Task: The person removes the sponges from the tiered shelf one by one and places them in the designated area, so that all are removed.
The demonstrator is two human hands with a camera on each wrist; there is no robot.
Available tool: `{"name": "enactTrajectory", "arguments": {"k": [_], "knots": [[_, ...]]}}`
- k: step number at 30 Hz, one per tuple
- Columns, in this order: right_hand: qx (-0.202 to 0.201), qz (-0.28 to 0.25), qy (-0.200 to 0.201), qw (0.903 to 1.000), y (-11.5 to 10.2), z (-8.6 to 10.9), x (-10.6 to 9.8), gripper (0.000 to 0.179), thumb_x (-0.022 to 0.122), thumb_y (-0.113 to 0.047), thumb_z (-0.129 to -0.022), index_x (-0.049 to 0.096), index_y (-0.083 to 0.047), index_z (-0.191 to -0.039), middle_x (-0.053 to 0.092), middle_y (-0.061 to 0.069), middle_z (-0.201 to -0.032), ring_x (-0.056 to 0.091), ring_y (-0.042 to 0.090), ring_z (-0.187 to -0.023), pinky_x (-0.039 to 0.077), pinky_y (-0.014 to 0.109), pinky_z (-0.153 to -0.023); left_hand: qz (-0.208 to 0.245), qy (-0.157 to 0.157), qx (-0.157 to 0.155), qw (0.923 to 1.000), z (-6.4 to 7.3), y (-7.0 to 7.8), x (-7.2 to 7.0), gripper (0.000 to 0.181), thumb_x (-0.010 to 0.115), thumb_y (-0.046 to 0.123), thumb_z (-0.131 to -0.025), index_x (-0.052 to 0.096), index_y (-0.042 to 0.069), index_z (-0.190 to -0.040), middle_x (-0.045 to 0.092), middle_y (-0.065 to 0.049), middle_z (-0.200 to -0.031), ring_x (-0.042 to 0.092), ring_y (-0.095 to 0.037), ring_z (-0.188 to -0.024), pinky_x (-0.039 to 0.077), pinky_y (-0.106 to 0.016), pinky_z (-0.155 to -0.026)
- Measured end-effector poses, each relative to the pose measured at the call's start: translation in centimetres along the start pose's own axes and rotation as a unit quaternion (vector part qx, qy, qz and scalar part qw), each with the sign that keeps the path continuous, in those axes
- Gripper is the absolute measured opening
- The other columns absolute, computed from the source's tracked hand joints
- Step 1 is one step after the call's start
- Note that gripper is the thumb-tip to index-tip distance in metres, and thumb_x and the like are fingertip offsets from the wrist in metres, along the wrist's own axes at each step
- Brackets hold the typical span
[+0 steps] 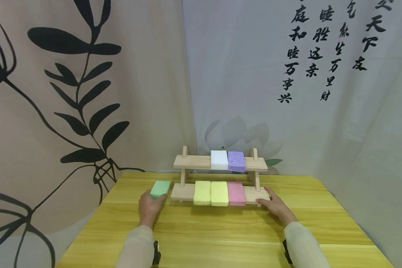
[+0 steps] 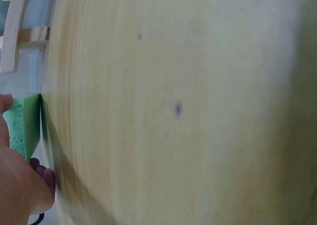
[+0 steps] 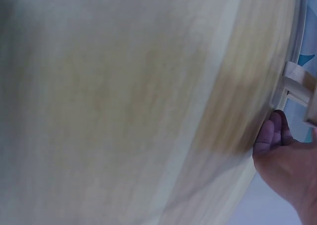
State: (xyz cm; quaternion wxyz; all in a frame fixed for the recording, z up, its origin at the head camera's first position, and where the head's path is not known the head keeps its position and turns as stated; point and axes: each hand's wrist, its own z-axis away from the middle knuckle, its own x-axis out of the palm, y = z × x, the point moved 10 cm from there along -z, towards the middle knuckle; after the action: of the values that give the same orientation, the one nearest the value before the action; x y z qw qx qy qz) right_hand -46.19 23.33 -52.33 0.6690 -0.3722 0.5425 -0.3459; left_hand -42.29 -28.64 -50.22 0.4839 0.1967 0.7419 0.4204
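My left hand [image 1: 150, 207] grips a green sponge [image 1: 160, 188] just left of a two-tier wooden rack [image 1: 192, 161]. In the left wrist view the thumb lies on the porous face of the green sponge [image 2: 19, 128], and the other fingers curl below it. At the rack's right end, my right hand [image 1: 278, 208] holds the end of the lower shelf between thumb and fingers. On that shelf stand two yellow sponges [image 1: 202, 193] and a pink sponge [image 1: 236, 193], side by side. The upper shelf bears a white sponge [image 1: 219, 160] and a purple sponge [image 1: 236, 161].
The rack stands near the back of a yellow wood-grain table [image 1: 221, 238]. Behind it hangs a pale cloth backdrop [image 1: 154, 93] with dark leaf prints and black writing. Bare shelf shows at both ends of each tier.
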Motion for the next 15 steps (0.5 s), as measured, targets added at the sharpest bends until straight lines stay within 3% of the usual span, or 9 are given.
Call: {"name": "enactTrajectory", "arguments": {"k": [7, 11, 15], "knots": [[-0.007, -0.007, 0.005, 0.9999, 0.45, -0.30, -0.20, 0.102, 0.071, -0.052, -0.086, 0.013, -0.013, -0.160, 0.025, 0.039, -0.151, 0.035, 0.051, -0.135, 0.032, 0.061, -0.108, -0.027, -0.023, -0.004, 0.9994, 0.21, 0.20, 0.07, 0.079, 0.072, 0.035, -0.087, 0.040, -0.016, -0.138, 0.044, -0.038, -0.129, 0.038, -0.053, -0.120, 0.037, -0.062, -0.097], [-0.008, -0.004, 0.007, 0.9999, 0.54, -0.36, -0.21, 0.103, 0.071, -0.052, -0.086, 0.012, -0.012, -0.160, 0.024, 0.040, -0.151, 0.035, 0.051, -0.135, 0.033, 0.061, -0.107, -0.028, -0.039, -0.015, 0.9987, 0.30, -0.03, 0.11, 0.083, 0.069, 0.037, -0.089, 0.033, -0.014, -0.144, 0.035, -0.039, -0.139, 0.029, -0.055, -0.129, 0.030, -0.065, -0.105], [-0.003, 0.010, 0.013, 0.9999, 0.01, 0.07, -0.11, 0.098, 0.069, -0.048, -0.090, 0.011, -0.009, -0.159, 0.023, 0.040, -0.150, 0.033, 0.052, -0.135, 0.032, 0.062, -0.107, -0.018, -0.036, -0.021, 0.9990, 0.33, 0.16, -0.39, 0.084, 0.068, 0.039, -0.090, 0.032, -0.011, -0.146, 0.034, -0.038, -0.141, 0.028, -0.055, -0.130, 0.030, -0.065, -0.105]]}}
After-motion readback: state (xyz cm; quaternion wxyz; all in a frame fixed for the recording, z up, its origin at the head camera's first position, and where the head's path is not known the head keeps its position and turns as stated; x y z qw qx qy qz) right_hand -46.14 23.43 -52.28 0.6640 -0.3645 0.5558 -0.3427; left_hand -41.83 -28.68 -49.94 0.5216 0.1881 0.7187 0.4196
